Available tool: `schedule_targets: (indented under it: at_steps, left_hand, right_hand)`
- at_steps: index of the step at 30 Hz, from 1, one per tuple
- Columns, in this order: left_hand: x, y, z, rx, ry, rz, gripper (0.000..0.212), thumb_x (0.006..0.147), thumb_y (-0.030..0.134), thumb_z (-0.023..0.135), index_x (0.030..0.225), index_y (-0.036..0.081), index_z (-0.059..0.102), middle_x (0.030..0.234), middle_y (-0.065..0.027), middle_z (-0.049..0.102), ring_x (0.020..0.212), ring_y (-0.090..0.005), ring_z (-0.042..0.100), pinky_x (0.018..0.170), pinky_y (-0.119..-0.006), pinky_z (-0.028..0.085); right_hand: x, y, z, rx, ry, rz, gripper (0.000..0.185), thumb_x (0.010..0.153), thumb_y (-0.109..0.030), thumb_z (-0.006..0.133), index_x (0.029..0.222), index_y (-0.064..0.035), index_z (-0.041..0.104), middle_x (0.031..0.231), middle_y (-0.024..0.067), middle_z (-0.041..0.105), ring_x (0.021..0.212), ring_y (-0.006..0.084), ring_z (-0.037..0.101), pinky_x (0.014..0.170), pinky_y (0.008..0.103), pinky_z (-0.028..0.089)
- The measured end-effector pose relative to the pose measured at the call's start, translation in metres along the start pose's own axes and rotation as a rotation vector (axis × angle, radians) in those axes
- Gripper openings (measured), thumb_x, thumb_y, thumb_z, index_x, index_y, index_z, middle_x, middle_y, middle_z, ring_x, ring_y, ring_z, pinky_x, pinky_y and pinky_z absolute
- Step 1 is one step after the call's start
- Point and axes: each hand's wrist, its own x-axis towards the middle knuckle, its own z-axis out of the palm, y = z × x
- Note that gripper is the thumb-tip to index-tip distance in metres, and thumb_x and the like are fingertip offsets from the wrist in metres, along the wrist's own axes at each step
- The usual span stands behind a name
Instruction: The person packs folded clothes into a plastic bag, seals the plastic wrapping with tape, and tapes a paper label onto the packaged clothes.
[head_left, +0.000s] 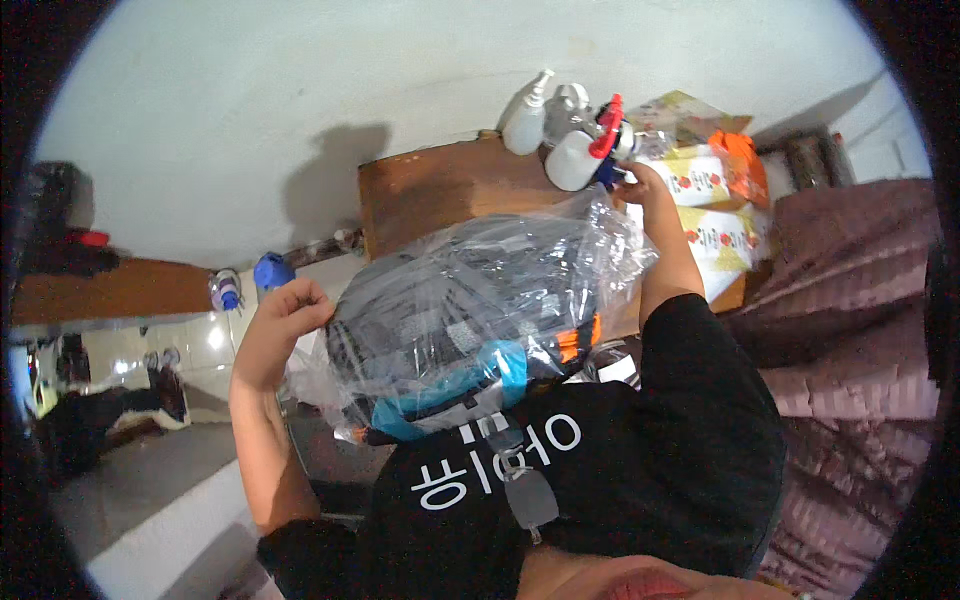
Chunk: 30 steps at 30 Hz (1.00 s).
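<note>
A dark grey fabric bag with blue and orange trim (450, 315) lies inside a clear plastic bag (615, 247), against the front of my black T-shirt. At its left end, my left hand (289, 322) is closed, with thumb and forefinger pinched on the edge of the plastic. My right hand (641, 184) is at the far right corner, where the plastic rises to a peak beside its fingers. Just behind these fingers stand a white bottle with a red part (577, 159) and a dark blue item, partly covering each other.
A brown wooden table (420, 195) stands against the wall. On it are a white pump bottle (525, 127), printed packs (716, 236) and an orange packet (742, 169). Purple striped fabric (847, 300) hangs at right. A brown shelf (112, 289) and blue-capped bottle (225, 289) are at left.
</note>
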Motion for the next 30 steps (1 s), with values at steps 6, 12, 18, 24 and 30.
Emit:
schedule_targets:
  at_steps: [6, 12, 18, 24, 30]
  left_hand:
    - [-0.006, -0.005, 0.006, 0.161, 0.068, 0.007, 0.013, 0.084, 0.017, 0.062, 0.080, 0.006, 0.057, 0.074, 0.0049, 0.050, 0.074, -0.0063, 0.046, 0.068, -0.022, 0.037]
    - [-0.013, -0.006, 0.011, 0.102, 0.112, -0.062, 0.015, 0.085, 0.023, 0.061, 0.080, 0.010, 0.055, 0.072, 0.0082, 0.045, 0.065, -0.0028, 0.037, 0.057, -0.020, 0.029]
    - [-0.008, -0.013, 0.008, 0.120, 0.102, 0.025, 0.017, 0.085, 0.023, 0.060, 0.079, 0.008, 0.055, 0.072, 0.0070, 0.047, 0.066, -0.0041, 0.040, 0.059, -0.020, 0.033]
    - [-0.010, -0.017, 0.014, 0.332, 0.248, 0.145, 0.017, 0.086, 0.017, 0.060, 0.080, 0.002, 0.055, 0.075, 0.0018, 0.054, 0.074, -0.0096, 0.050, 0.068, -0.027, 0.041]
    - [-0.015, 0.002, 0.015, 0.587, 0.307, 0.504, 0.018, 0.083, 0.020, 0.062, 0.081, 0.002, 0.057, 0.070, -0.0114, 0.058, 0.067, -0.0207, 0.057, 0.062, -0.031, 0.043]
  right_hand:
    - [0.009, -0.008, -0.006, -0.009, -0.097, -0.032, 0.035, 0.080, -0.020, 0.068, 0.108, -0.0051, 0.053, 0.094, 0.0160, 0.058, 0.075, 0.0284, 0.059, 0.062, 0.0426, 0.052]
    - [-0.136, 0.051, 0.008, -0.682, -0.349, -1.067, 0.033, 0.084, -0.012, 0.059, 0.112, 0.0048, 0.057, 0.091, 0.0149, 0.064, 0.078, 0.0202, 0.062, 0.067, 0.0280, 0.050]
    - [-0.085, 0.125, -0.023, -0.414, -0.155, -0.998, 0.029, 0.085, -0.013, 0.057, 0.110, 0.0023, 0.059, 0.093, 0.0129, 0.064, 0.080, 0.0215, 0.061, 0.070, 0.0296, 0.050]
    - [-0.099, 0.091, -0.054, -0.847, -0.048, -1.101, 0.026, 0.087, -0.013, 0.054, 0.109, -0.0002, 0.061, 0.095, 0.0110, 0.064, 0.083, 0.0228, 0.061, 0.073, 0.0312, 0.049]
    - [-0.360, -0.044, 0.113, -1.938, -0.394, -1.346, 0.014, 0.083, -0.012, 0.057, 0.087, -0.0001, 0.064, 0.078, 0.0186, 0.063, 0.073, 0.0355, 0.061, 0.067, 0.0421, 0.048]
